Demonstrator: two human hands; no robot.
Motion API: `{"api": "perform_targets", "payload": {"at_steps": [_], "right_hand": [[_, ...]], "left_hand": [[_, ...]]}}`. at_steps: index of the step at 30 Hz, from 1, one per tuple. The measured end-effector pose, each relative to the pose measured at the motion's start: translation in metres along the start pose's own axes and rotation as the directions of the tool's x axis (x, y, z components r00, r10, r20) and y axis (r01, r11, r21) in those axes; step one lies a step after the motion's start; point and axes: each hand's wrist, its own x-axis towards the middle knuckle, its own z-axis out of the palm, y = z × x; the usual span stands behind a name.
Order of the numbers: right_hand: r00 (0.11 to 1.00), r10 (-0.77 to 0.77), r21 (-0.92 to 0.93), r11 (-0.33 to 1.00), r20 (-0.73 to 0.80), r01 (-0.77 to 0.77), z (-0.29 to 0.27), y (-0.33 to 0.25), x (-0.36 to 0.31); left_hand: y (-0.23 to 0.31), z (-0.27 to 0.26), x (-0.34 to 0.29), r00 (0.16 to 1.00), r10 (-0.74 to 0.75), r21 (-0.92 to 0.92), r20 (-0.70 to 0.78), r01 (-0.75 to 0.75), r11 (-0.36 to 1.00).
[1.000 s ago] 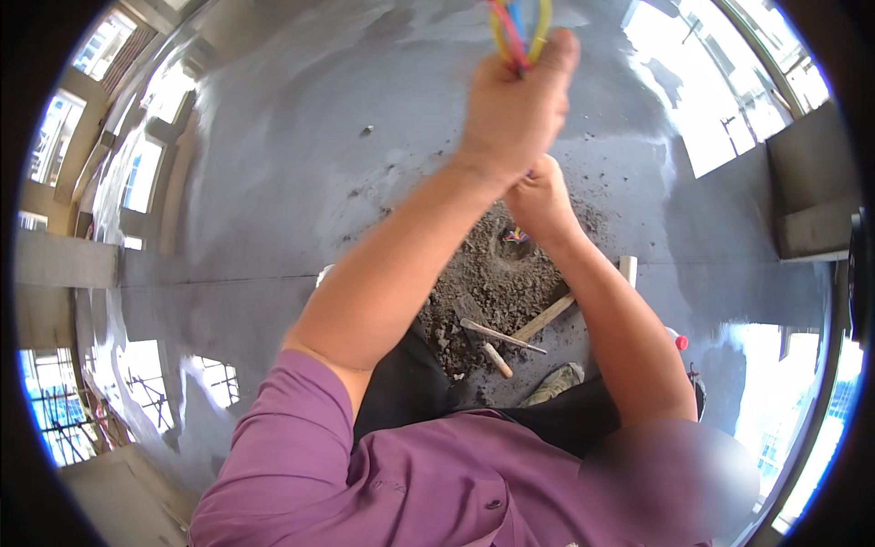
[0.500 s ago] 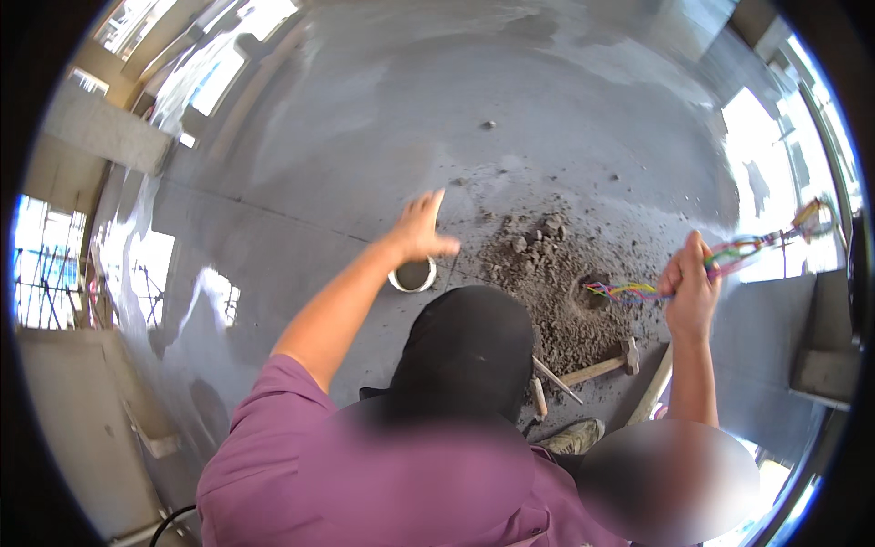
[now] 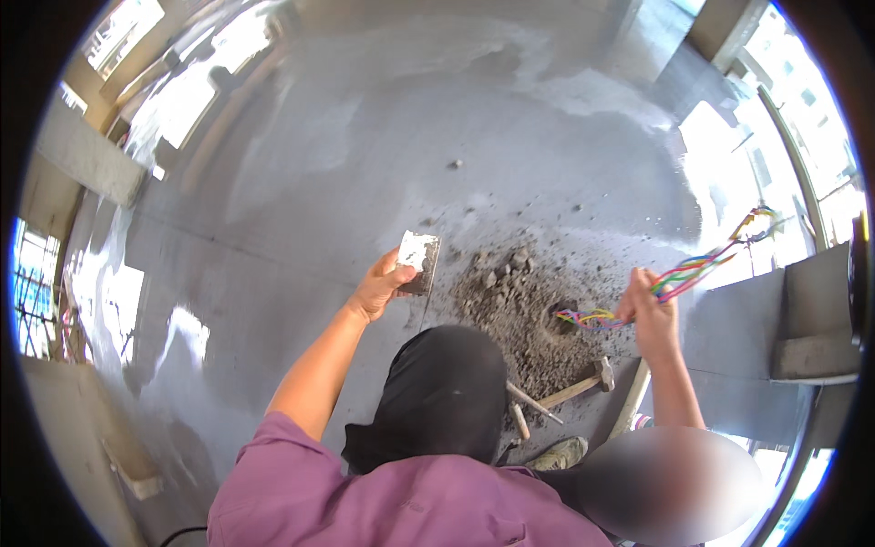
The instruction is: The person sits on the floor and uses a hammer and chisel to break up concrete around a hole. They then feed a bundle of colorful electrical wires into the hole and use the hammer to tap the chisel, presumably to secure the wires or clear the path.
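My left hand (image 3: 375, 290) is closed around a small tub (image 3: 419, 260), white with grey-brown smears, and holds it tilted above the floor. Its opening cannot be made out. On the other side, my right hand (image 3: 651, 314) grips a bundle of coloured wires (image 3: 698, 272). The wires rise out of a hole in a patch of broken concrete rubble (image 3: 510, 337), and their loose ends stick out to the right past my fist. My black-clad knee (image 3: 442, 392) is between my arms, hiding part of the floor.
A hammer (image 3: 583, 387) lies at the near edge of the rubble, beside a metal rod (image 3: 536, 403) and a short wooden handle (image 3: 520, 421). My shoe (image 3: 561, 453) is just below them. Smooth grey concrete floor (image 3: 301, 182) surrounds the rubble. A concrete block (image 3: 811, 351) stands at the right.
My left hand, spread open above the tub before, has taken hold of it and lifted it off the floor. My right hand still grips the wires.
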Motion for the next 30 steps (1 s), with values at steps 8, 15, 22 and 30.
{"api": "perform_targets", "payload": {"at_steps": [8, 15, 22, 30], "right_hand": [[0.981, 0.170, -0.287, 0.948, 0.093, -0.137, 0.031, -0.030, -0.010], [0.974, 0.152, -0.374, 0.924, 0.171, -0.078, 0.026, -0.034, -0.006], [0.841, -0.489, -0.071, 0.853, 0.231, 0.516, 0.003, -0.012, 0.004], [0.909, -0.229, -0.228, 0.920, 0.348, 0.319, -0.007, -0.007, 0.013]], "left_hand": [[0.166, 0.143, 0.013, 0.798, 0.427, -0.244, 0.426, -0.353, 0.903], [0.244, 0.275, -0.025, 0.591, 0.511, 0.118, 0.624, -0.718, 0.686], [0.206, 0.327, -0.026, 0.664, 0.418, 0.584, 0.620, -0.746, 0.319], [0.121, 0.346, 0.031, 0.872, 0.281, 0.298, 0.400, -0.414, 0.860]]}}
